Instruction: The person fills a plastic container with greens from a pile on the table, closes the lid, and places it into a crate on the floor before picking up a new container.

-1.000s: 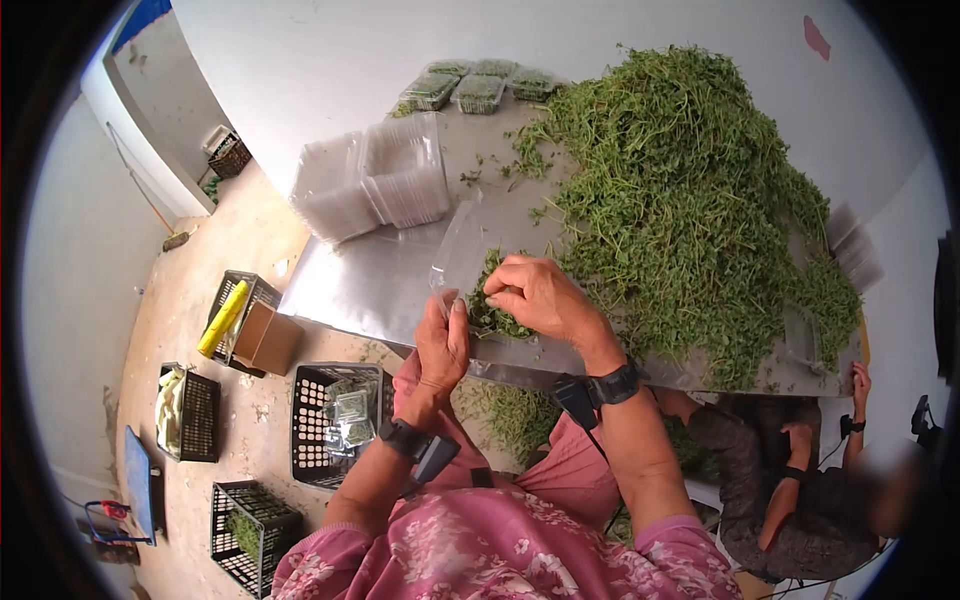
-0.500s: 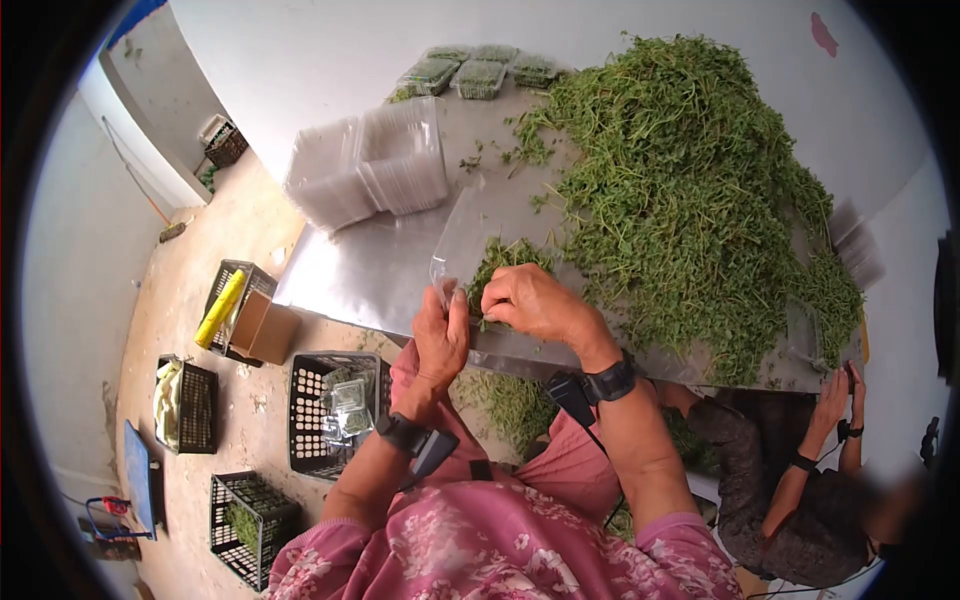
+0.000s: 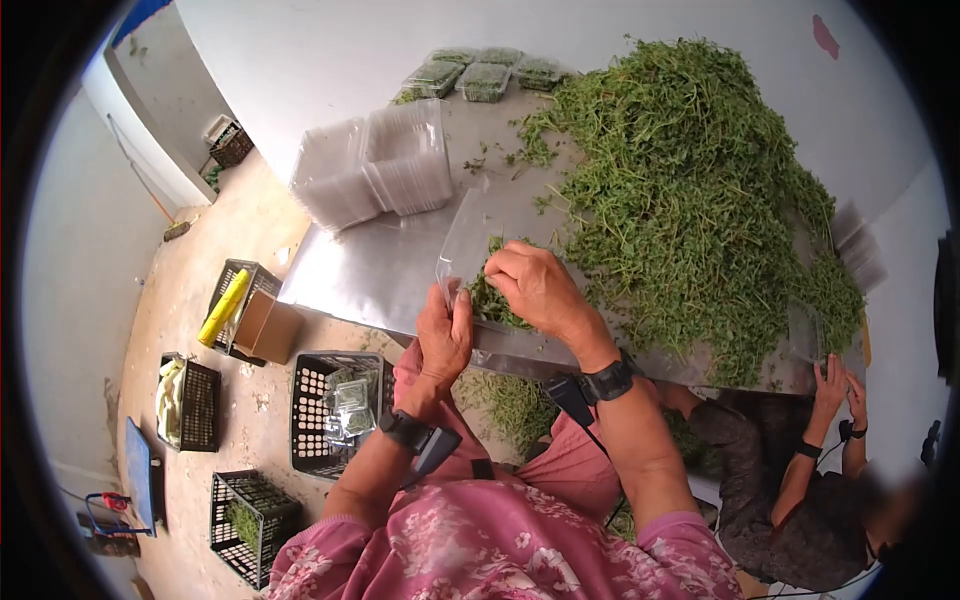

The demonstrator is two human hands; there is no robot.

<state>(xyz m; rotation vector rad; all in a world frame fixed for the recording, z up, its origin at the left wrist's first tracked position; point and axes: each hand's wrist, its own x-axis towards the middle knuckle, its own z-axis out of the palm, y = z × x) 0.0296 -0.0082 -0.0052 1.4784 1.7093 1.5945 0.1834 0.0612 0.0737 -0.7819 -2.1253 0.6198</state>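
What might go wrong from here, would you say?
The clear container sits close to the front edge of the table; if the grip of the left hand slackened, it might tip.
Small greens could catch under the open lid and keep it from closing flat.
The tall heap of greens reaches near the front edge too, so some could slide off.

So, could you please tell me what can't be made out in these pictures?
- What the right hand pinches, if anything: head view, hidden by its own fingers.
- The floor of the clear container: head view, under greens.
- Table beneath the big pile: head view, covered by it.
- Co-worker's head: head view, blurred.
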